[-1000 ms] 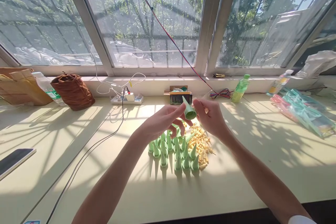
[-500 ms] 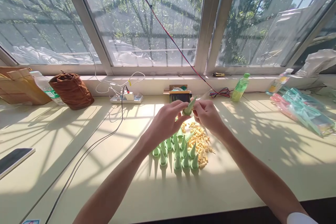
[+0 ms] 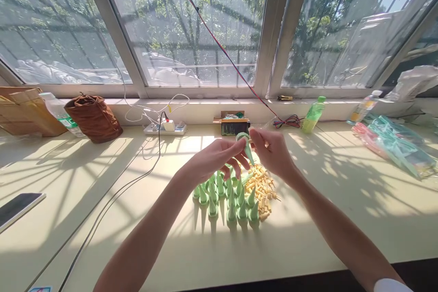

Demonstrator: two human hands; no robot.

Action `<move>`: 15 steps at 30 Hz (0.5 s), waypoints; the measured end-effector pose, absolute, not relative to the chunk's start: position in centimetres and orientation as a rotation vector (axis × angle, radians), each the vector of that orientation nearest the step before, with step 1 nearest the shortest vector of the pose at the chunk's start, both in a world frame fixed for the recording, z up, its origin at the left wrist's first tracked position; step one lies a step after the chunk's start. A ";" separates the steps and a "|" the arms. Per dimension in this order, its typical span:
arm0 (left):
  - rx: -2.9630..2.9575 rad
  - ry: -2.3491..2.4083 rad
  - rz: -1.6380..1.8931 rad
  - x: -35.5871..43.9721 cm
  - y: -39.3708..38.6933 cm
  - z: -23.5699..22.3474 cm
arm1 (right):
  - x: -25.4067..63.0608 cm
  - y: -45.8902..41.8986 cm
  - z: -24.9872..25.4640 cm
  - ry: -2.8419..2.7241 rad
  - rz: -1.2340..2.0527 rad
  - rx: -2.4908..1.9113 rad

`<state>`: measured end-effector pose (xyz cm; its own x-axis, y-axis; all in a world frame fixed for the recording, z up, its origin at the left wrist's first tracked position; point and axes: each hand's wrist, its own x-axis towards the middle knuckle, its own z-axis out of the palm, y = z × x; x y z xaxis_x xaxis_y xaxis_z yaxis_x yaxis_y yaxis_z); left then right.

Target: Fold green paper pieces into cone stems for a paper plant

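Note:
A pale green cone (image 3: pixel 249 152) is pinched between the thumb and fingers of my left hand (image 3: pixel 215 157), tip down and wide base up. Close beside its base, my right hand (image 3: pixel 274 149) is closed with fingertips pressed together. Whatever those fingertips hold, if anything, is hidden. Below my hands, several more green cones (image 3: pixel 231 212) stand upright on the table in loose rows. A heap of small tan, peg-like pieces (image 3: pixel 262 182) lies just right of them, partly touching the nearest cones.
Behind my hands stands a small open box (image 3: pixel 234 127). A power strip (image 3: pixel 165 128) with cables (image 3: pixel 150 171) lies left of it. A brown bag (image 3: pixel 93 117), a green bottle (image 3: pixel 314 115), plastic packets (image 3: pixel 400 143) and a phone (image 3: pixel 20 207) sit farther out on the table (image 3: pixel 301 255).
The cone in my left hand has turned over, from tip up to tip down. My left fingers have spread lower around it, and my right hand stays close by.

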<state>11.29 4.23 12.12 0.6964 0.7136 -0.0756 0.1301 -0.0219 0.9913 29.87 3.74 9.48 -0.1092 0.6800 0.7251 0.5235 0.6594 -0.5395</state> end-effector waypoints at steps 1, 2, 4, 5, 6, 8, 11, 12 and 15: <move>1.512 0.679 0.540 11.3 4.2 12.1 | 29.8 3.7 9.5 -1.786 0.155 -0.957; 1.490 0.663 0.563 11.3 4.2 12.1 | 29.8 3.6 9.4 -1.793 0.149 -0.948; 1.500 0.678 0.639 11.5 4.2 12.1 | 29.6 3.6 9.2 -1.772 0.178 -0.950; 1.530 0.695 0.682 11.7 4.2 12.0 | 29.5 3.7 9.0 -1.742 0.220 -0.958; 1.575 0.710 0.727 11.8 4.2 11.9 | 29.4 3.7 8.9 -1.699 0.280 -0.968; 1.703 0.740 0.838 12.1 4.2 11.7 | 29.2 3.9 8.6 -1.597 0.449 -0.974; 2.009 0.822 1.050 12.3 4.2 11.3 | 29.0 4.2 8.6 -1.468 0.793 -0.908; 2.139 0.844 1.112 12.3 4.2 11.2 | 29.0 4.3 8.6 -1.435 0.902 -0.876; 2.471 0.856 1.202 12.2 4.5 10.8 | 28.9 4.4 8.8 -1.377 1.107 -0.811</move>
